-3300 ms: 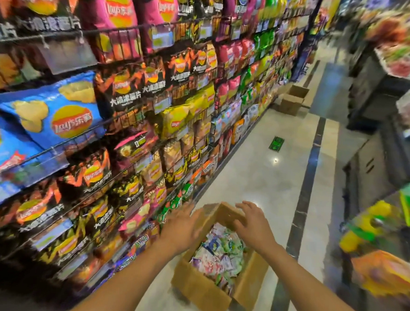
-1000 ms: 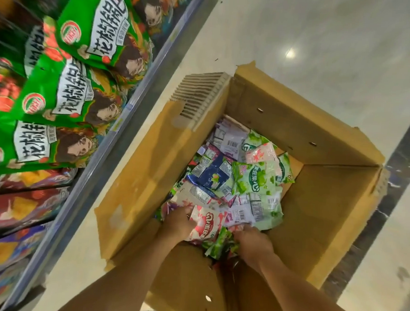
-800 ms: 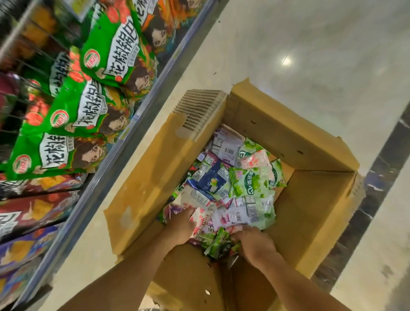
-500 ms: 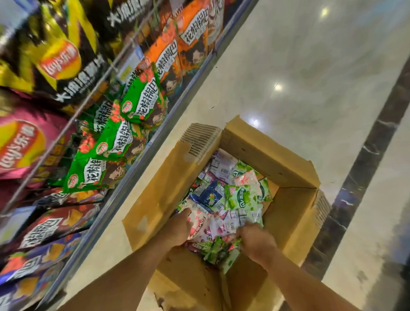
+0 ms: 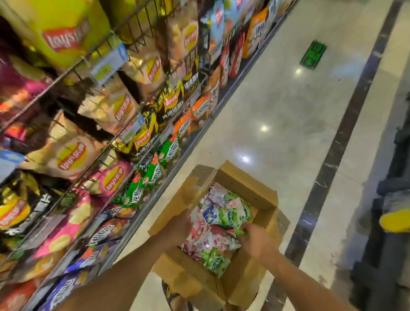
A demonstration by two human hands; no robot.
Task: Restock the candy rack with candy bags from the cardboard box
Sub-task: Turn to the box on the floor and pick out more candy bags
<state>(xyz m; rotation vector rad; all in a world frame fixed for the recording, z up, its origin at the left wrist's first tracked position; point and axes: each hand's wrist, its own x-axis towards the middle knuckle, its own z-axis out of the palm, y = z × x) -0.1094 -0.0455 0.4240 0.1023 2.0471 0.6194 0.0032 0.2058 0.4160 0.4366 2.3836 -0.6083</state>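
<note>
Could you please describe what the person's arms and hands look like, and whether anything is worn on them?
The left forearm and right forearm are bare to the frame edge, with no sleeves showing. The left hand and right hand wear no gloves; no watch or bracelet shows at either wrist.

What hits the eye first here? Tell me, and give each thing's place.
The open cardboard box sits on the pale floor, low and centre, full of pink, green and white candy bags, with the left hand and right hand down among them. The whole left side is a wire rack crammed with bright chip bags, running away up the aisle.
</note>
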